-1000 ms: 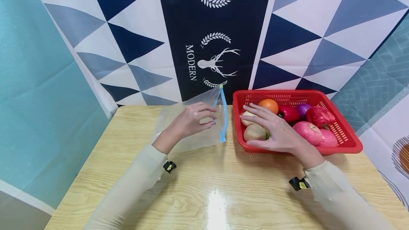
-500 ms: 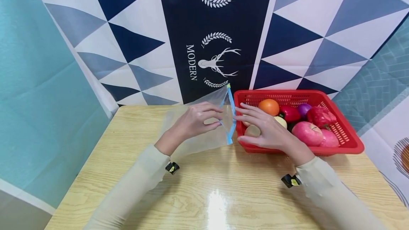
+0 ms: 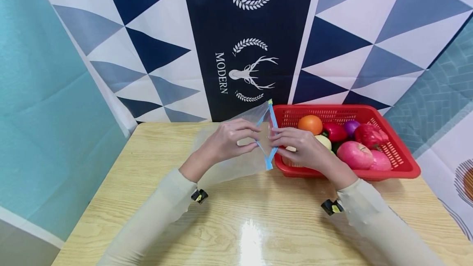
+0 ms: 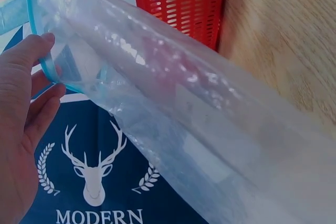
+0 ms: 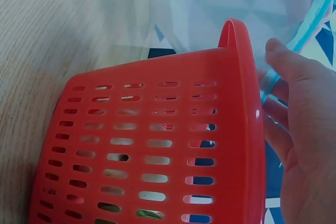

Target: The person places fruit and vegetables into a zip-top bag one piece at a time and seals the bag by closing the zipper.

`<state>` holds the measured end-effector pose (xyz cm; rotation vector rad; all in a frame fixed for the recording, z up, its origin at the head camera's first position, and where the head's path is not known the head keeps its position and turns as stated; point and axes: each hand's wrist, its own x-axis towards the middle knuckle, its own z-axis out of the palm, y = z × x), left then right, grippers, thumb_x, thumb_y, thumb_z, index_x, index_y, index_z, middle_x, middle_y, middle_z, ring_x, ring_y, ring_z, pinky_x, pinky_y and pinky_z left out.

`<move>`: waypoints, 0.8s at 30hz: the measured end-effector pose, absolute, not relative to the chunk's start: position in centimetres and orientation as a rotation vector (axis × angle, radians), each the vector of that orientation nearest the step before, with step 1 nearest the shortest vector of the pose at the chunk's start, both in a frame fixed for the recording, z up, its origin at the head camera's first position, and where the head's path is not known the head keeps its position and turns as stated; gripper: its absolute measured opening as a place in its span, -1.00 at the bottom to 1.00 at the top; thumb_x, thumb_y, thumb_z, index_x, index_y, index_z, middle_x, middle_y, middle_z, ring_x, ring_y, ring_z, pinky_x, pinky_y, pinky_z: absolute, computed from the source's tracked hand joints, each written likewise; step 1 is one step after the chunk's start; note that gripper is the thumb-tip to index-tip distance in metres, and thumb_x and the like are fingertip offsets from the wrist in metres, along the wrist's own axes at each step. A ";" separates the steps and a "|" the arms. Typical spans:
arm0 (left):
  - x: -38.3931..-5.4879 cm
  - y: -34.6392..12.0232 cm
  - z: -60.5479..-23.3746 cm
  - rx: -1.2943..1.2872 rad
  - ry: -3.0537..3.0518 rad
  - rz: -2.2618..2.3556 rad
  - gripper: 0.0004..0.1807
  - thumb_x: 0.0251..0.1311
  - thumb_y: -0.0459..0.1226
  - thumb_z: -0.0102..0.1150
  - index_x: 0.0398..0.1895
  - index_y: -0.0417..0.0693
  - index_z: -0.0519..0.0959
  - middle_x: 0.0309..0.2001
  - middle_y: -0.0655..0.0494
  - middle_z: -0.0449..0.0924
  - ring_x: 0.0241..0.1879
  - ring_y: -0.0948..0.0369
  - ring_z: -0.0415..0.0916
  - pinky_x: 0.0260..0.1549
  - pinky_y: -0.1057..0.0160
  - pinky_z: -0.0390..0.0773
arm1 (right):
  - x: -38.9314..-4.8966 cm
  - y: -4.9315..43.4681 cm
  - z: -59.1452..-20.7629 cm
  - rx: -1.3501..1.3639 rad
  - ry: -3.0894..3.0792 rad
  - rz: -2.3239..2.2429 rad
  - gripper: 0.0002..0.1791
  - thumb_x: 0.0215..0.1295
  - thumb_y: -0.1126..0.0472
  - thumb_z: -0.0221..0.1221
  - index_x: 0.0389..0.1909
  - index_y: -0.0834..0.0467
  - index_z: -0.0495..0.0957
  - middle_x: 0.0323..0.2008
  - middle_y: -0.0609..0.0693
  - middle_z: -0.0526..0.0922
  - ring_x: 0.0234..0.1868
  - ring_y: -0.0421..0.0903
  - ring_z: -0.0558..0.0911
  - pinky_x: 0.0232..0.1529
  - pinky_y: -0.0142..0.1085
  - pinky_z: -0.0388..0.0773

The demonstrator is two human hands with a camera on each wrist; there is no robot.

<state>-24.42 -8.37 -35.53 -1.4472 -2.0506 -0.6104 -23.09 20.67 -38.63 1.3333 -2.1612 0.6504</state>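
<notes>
A clear zip bag (image 3: 236, 165) with a blue zip edge stands in mid-table, its mouth spread apart toward the right. My left hand (image 3: 234, 141) pinches the left side of the mouth between thumb and fingers; the left wrist view shows the thumb on the blue strip (image 4: 48, 69). On the opposite side my right hand (image 3: 301, 147) pinches the other blue edge, also visible in the right wrist view beside the basket rim. The bag appears to hold nothing.
A red plastic basket (image 3: 404, 167) stands right of the bag, under my right hand. In it lie an orange (image 3: 310, 124), a red bell pepper (image 3: 334, 131), a purple onion (image 3: 351, 127), a pink apple (image 3: 354, 155) and other produce. A patterned cloth (image 3: 251, 24) hangs behind.
My right hand has moved left from over the basket and taken hold of the bag's right edge. My left hand and the bag have shifted slightly to the right.
</notes>
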 end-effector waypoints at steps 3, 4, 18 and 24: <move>-24.4 -8.4 -35.6 -1.454 -2.040 -0.620 -0.77 0.18 -0.33 0.69 -0.12 -0.19 0.88 -0.01 -0.06 0.92 0.01 0.09 0.89 0.17 0.19 0.83 | -23.1 20.6 -38.6 1.342 -2.166 0.647 -0.52 -0.09 0.51 0.67 -0.06 0.21 0.88 -0.04 0.12 0.94 0.08 0.22 0.89 0.44 -0.77 0.22; -24.4 -8.4 -35.6 -1.457 -2.035 -0.630 -0.77 0.18 -0.34 0.69 -0.12 -0.19 0.88 -0.02 -0.06 0.92 0.01 0.09 0.88 0.16 0.19 0.83 | -23.1 20.5 -38.6 1.341 -2.170 0.647 -0.52 -0.09 0.51 0.67 -0.06 0.21 0.88 -0.05 0.12 0.94 0.07 0.21 0.89 0.44 -0.78 0.22; -24.0 -11.8 -35.4 -1.391 -1.899 -0.834 -0.79 0.06 -0.50 0.67 -0.25 -0.20 0.85 -0.10 -0.09 0.91 -0.03 0.00 0.87 0.08 0.04 0.86 | -22.5 21.9 -38.5 1.259 -2.234 0.552 -0.54 -0.13 0.43 0.73 -0.12 0.14 0.89 -0.14 0.06 0.93 -0.03 0.06 0.87 -0.10 0.05 0.90; -23.8 -13.2 -35.6 -1.377 -1.907 -0.831 -0.78 0.03 -0.51 0.68 -0.26 -0.18 0.85 -0.11 -0.08 0.90 -0.04 -0.01 0.87 0.05 0.02 0.86 | -22.8 23.0 -38.7 1.248 -2.200 0.527 -0.51 -0.21 0.41 0.76 -0.14 0.14 0.90 -0.13 0.06 0.93 -0.06 0.03 0.87 0.11 -0.51 0.76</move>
